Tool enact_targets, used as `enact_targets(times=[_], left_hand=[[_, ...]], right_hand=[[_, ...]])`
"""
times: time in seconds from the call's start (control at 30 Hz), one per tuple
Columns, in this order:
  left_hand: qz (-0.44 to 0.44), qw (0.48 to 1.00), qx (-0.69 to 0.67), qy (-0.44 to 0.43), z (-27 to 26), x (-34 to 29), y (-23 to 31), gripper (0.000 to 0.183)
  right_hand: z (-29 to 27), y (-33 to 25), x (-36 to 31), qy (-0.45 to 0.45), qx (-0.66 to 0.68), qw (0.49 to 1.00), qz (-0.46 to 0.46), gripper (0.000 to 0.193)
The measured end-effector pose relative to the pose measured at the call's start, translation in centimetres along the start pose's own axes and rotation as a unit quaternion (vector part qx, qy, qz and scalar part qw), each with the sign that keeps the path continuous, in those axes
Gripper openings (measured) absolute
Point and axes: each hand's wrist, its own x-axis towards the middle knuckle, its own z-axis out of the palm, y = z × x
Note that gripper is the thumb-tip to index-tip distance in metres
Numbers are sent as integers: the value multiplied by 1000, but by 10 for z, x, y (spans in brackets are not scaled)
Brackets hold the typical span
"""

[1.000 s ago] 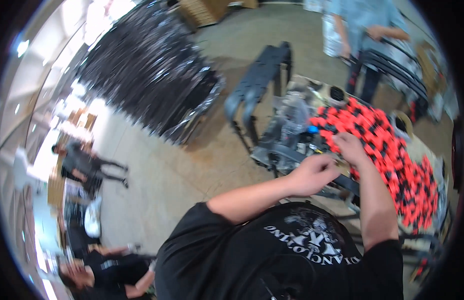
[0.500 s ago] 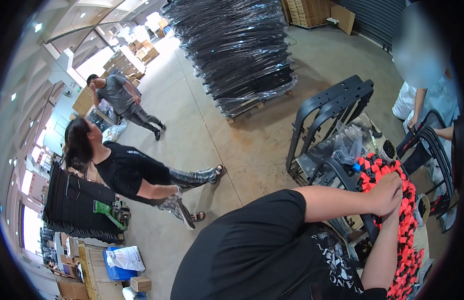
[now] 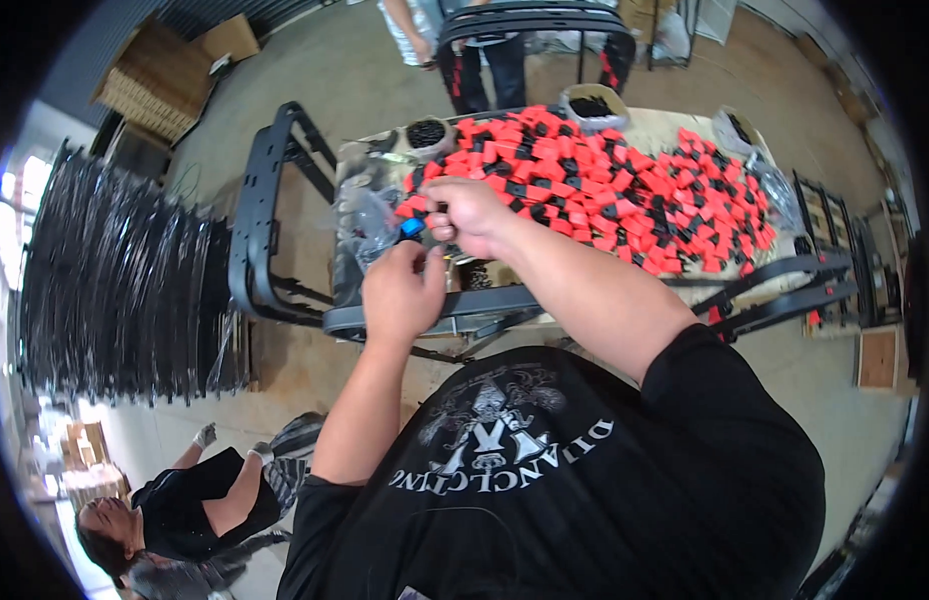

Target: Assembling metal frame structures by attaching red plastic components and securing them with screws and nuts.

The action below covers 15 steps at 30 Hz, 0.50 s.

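The right hand point(image 3: 472, 217) is curled at the left end of a red-and-black heap of parts point(image 3: 610, 185), the left hand point(image 3: 401, 292) curled farther from it, any grip impossible to tell, a black bar point(image 3: 490, 301) running left-to-right on the heap's near side.

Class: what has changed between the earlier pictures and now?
The view swung right, sliding the wrapped black stack leftward. The left hand and right hand, overlapping half a second ago, now show apart near the blue item; any grip is unclear. The red and black pieces stay heaped.
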Motion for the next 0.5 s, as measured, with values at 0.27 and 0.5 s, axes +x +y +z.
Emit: enact_targets(times=[0.27, 0.5], left_hand=[[-72, 997, 12, -40, 1, -1, 5, 29], [-88, 994, 11, -60, 5, 3, 11, 29]], right_hand=[[-3, -84, -79, -29, 131, 990, -34, 16], [-171, -147, -179, 149, -91, 966, -191, 15]])
